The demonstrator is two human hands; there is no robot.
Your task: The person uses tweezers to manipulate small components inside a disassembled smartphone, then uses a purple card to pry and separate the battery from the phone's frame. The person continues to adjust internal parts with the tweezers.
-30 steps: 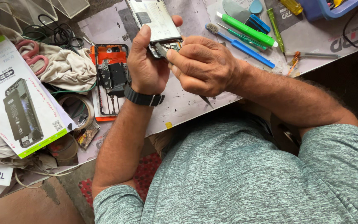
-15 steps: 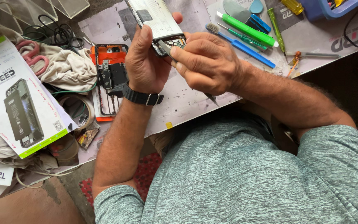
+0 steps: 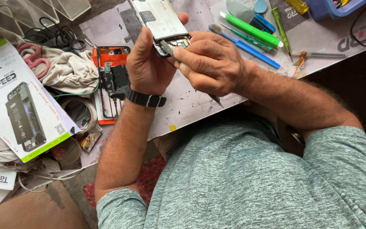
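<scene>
Nearest us: grey marl t-shirt (image 3: 250, 178), both forearms reaching out over the pale, speckled work mat (image 3: 183, 106). Our left hand (image 3: 149, 68), black wristwatch (image 3: 145, 99) on the wrist, grips the opened silver-backed smartphone (image 3: 161, 21) by its lower end, fingers wrapped round it, thumb along the edge. Phone is held tilted above the mat's middle, exposed circuit end toward us. Our right hand (image 3: 210, 63) is clenched on thin metal tweezers (image 3: 168, 47), tips touching the phone's open end. Left of the hands: orange-framed stripped phone chassis (image 3: 111, 80), crumpled beige cloth (image 3: 70, 72), white-and-green battery box (image 3: 20, 99). Further out, right: green-handled tool (image 3: 250, 29), blue brush (image 3: 246, 46).
</scene>
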